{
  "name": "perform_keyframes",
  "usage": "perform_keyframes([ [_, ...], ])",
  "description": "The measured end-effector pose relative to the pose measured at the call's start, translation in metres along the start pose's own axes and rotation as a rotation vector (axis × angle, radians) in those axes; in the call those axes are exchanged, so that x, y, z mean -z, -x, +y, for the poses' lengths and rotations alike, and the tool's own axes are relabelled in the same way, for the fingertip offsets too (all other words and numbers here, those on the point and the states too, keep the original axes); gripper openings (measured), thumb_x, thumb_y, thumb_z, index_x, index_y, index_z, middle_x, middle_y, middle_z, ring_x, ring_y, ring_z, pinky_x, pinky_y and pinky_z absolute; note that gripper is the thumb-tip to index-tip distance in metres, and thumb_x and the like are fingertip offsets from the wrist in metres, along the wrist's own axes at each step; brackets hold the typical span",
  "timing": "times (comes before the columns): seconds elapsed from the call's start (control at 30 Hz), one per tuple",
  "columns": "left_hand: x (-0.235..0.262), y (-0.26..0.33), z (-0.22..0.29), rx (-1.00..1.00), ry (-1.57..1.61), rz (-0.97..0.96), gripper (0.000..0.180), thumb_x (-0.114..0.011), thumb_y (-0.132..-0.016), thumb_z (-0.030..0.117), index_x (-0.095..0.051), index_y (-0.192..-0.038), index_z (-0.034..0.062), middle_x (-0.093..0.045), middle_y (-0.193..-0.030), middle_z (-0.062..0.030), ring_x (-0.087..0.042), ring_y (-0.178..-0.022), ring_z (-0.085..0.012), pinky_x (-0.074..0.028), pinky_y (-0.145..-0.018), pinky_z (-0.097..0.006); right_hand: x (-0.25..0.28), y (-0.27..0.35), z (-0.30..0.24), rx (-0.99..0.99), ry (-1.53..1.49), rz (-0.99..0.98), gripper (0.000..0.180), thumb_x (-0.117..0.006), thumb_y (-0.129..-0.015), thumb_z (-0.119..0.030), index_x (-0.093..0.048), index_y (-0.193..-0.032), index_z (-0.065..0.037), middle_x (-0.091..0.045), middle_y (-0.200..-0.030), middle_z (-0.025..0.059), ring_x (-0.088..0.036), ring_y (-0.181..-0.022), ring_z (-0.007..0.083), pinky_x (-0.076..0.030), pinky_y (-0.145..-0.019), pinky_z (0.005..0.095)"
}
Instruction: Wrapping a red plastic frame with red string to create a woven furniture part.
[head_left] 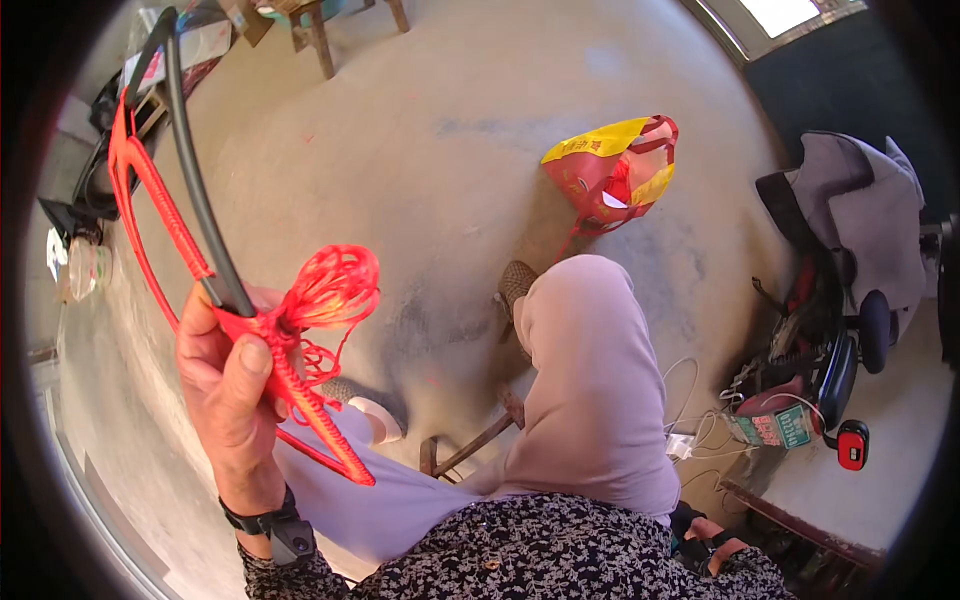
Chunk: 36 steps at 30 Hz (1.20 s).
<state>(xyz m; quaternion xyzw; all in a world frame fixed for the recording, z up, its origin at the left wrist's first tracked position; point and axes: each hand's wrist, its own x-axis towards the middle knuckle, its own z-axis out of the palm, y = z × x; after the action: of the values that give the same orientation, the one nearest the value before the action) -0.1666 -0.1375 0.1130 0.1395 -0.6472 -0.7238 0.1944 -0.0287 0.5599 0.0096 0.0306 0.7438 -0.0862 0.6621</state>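
My left hand (238, 385) is raised at the left, with fingers and thumb closed round a black tube frame (190, 150) partly wrapped in red cord. The bent tube rises from the grip toward the upper left. Tight red wrapping (170, 210) covers one stretch of it, and another red-wrapped piece slants down below the thumb. A looped bundle of loose red cord (335, 285) hangs beside the fingertips. Low at the right, by my hip, my right hand (710, 540) shows only in part; its fingers cannot be made out.
A red and yellow bag (610, 180) with red material inside stands on the concrete floor ahead. At the right are a scooter (835, 370) with a grey cover (865, 200) and white cables (690, 440). Wooden stool legs (320, 45) show at the far left.
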Motion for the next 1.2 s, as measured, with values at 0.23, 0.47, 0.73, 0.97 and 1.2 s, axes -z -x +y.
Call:
perform_keyframes([
  [0.23,0.022,-0.005,-0.003,-0.075,-0.040,0.086,0.041,-0.064,-0.087,0.026,-0.049,-0.116,0.0002,-0.057,-0.081,-0.0061,-0.048,-0.048,-0.0084,-0.036,-0.037,-0.019,-0.005,-0.015,-0.079,0.007,-0.250,0.179,0.052,-0.058,-0.083,-0.033,-0.048,-0.127,-0.006,-0.051,-0.126,0.0187,-0.047,-0.120,0.0312,-0.038,-0.099,0.0350],
  [0.47,-0.008,0.004,-0.007,0.051,0.072,-0.083,0.045,-0.063,-0.089,0.023,-0.046,-0.125,0.0026,-0.062,-0.097,-0.0177,-0.053,-0.060,-0.0125,-0.044,-0.050,-0.021,-0.056,-0.086,-0.006,0.175,-0.233,0.202,0.047,-0.056,-0.083,-0.024,-0.050,-0.127,-0.006,-0.054,-0.124,0.0193,-0.050,-0.116,0.0312,-0.040,-0.097,0.0341],
  [0.73,0.002,0.073,0.013,-0.003,0.055,0.116,0.039,-0.068,-0.083,0.031,-0.051,-0.102,0.0011,-0.055,-0.075,-0.0052,-0.051,-0.051,-0.0107,-0.043,-0.044,-0.020,-0.037,-0.110,0.087,0.429,0.044,0.164,0.038,-0.054,-0.081,-0.012,-0.057,-0.118,-0.006,-0.059,-0.112,0.0196,-0.057,-0.102,0.0318,-0.045,-0.089,0.0332],
  [0.97,0.070,0.150,0.014,-0.041,0.086,0.330,0.036,-0.067,-0.085,0.028,-0.051,-0.103,0.0022,-0.059,-0.079,-0.0082,-0.049,-0.050,-0.0093,-0.041,-0.043,-0.021,-0.014,-0.076,0.041,0.270,-0.487,0.171,0.010,-0.056,-0.077,-0.013,-0.060,-0.075,-0.005,-0.055,-0.069,0.0118,-0.054,-0.067,0.0257,-0.044,-0.061,0.0356],
  [1.2,0.075,0.158,-0.009,0.061,0.090,0.550,0.024,-0.060,-0.090,0.024,-0.055,-0.104,0.0040,-0.063,-0.090,-0.0124,-0.047,-0.057,-0.0069,-0.041,-0.050,-0.018,-0.089,-0.161,0.157,0.458,0.702,0.039,0.019,-0.058,-0.082,-0.019,-0.066,-0.088,-0.003,-0.064,-0.081,0.0164,-0.062,-0.078,0.0292,-0.050,-0.071,0.0362],
])
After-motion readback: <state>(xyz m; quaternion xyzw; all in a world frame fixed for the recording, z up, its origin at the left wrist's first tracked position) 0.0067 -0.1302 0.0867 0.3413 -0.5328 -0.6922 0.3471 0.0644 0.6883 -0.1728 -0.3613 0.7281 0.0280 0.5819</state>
